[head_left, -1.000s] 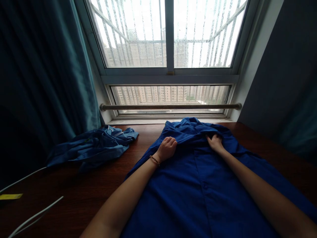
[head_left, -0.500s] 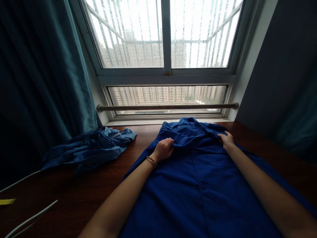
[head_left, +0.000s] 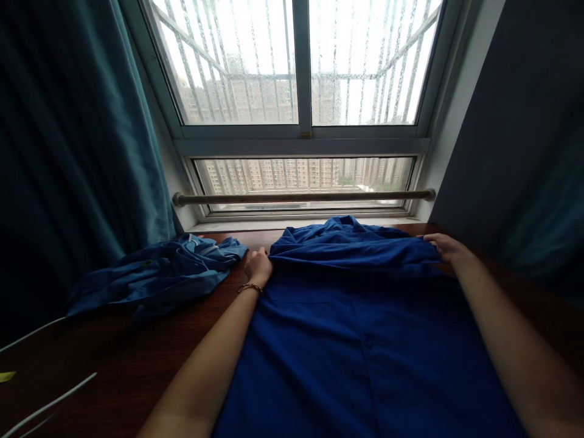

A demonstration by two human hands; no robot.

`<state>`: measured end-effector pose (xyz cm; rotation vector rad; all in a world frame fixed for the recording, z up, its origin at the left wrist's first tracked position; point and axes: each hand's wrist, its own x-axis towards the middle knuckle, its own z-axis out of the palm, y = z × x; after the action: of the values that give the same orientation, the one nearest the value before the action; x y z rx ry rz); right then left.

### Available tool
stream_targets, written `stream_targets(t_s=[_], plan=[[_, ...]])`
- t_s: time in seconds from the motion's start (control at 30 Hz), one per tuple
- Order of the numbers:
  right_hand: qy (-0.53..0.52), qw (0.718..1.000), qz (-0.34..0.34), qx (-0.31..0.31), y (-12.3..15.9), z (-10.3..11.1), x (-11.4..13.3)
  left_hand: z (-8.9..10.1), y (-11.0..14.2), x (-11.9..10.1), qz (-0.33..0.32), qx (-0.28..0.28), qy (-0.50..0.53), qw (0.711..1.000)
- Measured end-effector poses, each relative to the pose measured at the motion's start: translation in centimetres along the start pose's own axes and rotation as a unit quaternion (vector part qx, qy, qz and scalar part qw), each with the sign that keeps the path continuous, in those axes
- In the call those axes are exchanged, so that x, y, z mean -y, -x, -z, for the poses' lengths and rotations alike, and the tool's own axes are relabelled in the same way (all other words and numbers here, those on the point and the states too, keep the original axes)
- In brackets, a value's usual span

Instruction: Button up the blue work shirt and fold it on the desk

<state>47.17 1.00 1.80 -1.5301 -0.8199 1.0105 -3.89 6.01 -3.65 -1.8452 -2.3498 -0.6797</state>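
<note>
A dark blue button-up shirt (head_left: 356,328) lies spread flat on a dark wooden table (head_left: 137,359), collar end toward the window. My left hand (head_left: 258,265), with a bead bracelet at the wrist, is closed on the shirt's upper left corner. My right hand (head_left: 446,246) is closed on the upper right corner. Between the two hands the top edge of the shirt is stretched into a straight fold.
A second, crumpled blue garment (head_left: 155,277) lies on the table to the left. White cables (head_left: 50,401) and a yellow tag (head_left: 6,376) sit at the near left. A metal rail (head_left: 301,196) runs below the window. Teal curtains (head_left: 77,152) hang at the left.
Both hands have slid outward from the collar area to the shirt's shoulders, pulling the top edge wide and flat. The view has shifted slightly to the right.
</note>
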Motion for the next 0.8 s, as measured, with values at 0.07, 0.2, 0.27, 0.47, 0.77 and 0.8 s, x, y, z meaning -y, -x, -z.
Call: stream_targets(t_s=[0.07,0.2,0.27,0.47,0.77,0.8], plan=[[0.050,0.997,-0.042,-0.038,-0.5,-0.8,-1.6,0.0,0.1,0.0,-0.019,-0.003,0.038,0.999],[0.104,0.990,-0.071,-0.056,-0.8,-1.3,-3.4,0.9,0.5,-1.1,-0.189,-0.062,0.177,0.964],[0.123,0.990,-0.070,-0.009,-0.7,-1.1,-3.3,1.6,0.0,-2.2,-0.232,-0.118,0.279,0.924],[0.104,0.992,0.050,0.046,-0.9,-1.0,-1.7,2.2,-4.7,-5.7,-0.257,-0.002,0.203,0.945],[0.182,0.961,-0.099,0.184,-0.1,0.2,-1.3,0.9,-10.2,-6.0,-0.174,0.134,0.075,0.973],[0.165,0.968,-0.088,0.170,-0.2,0.1,-1.2,1.0,-10.8,-5.7,-0.138,0.113,0.086,0.980]])
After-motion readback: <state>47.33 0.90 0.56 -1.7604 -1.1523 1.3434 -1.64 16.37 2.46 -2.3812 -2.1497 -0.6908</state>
